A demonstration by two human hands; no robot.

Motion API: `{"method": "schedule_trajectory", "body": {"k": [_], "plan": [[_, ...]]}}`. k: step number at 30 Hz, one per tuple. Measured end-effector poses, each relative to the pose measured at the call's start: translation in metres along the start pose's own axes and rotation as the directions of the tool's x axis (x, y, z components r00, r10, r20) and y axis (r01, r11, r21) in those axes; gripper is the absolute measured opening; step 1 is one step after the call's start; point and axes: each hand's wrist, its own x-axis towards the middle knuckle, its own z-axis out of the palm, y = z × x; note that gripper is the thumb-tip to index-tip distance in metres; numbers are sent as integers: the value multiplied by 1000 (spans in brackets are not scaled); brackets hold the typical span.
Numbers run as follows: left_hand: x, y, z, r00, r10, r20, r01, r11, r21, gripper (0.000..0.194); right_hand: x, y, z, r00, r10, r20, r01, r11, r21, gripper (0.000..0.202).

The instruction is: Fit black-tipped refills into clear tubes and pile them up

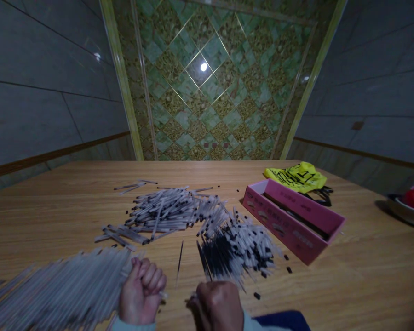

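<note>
My left hand (pixel 142 290) is closed, palm turned up, around a whitish translucent pen tube whose end sticks out by the little finger. My right hand (pixel 219 304) is a fist with its back to me; a small dark tip shows at its left side, and what it grips is hidden. Beside the left hand lies a wide row of clear pen tubes (pixel 62 289). Just beyond the right hand are thin black pen refills (pixel 215 255) and a heap of pale tubes with black ends (pixel 251 241). One single refill (pixel 180 262) lies between the hands.
A larger pile of dark-ended pen tubes (pixel 165 207) lies mid-table. Right of it stands an open pink box (pixel 286 225), with a yellow printed bag (pixel 296 177) behind. Small black plugs (pixel 257 296) are scattered about. A red item in a dish (pixel 409 211) is at the right edge.
</note>
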Motion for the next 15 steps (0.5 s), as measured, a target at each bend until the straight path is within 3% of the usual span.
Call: {"method": "schedule_trajectory", "body": {"k": [2,4,7,9,11,13,15], "plan": [[5,5,-1,999,45,-13,-43,991,126,40,6,16,-20,989,83,-120,-92,993,-70,29],[7,8,1,994,108,-13,-96,928,359,35,16,37,-40,956,171,-238,-211,965,-154,31],[9,16,6,957,288,24,-218,668,712,30,27,71,-60,912,285,-294,-359,902,-241,24],[10,30,6,910,406,84,-270,425,864,43,30,89,-64,888,368,-276,-438,859,-266,21],[11,48,2,847,502,175,-252,90,963,50,29,100,-65,864,435,-252,-495,825,-273,21],[11,65,-4,789,548,279,-116,-313,943,49,27,105,-64,850,471,-236,-523,808,-272,23],[11,78,-11,756,558,342,66,-584,809,46,26,105,-64,847,475,-239,-528,804,-273,24]]}}
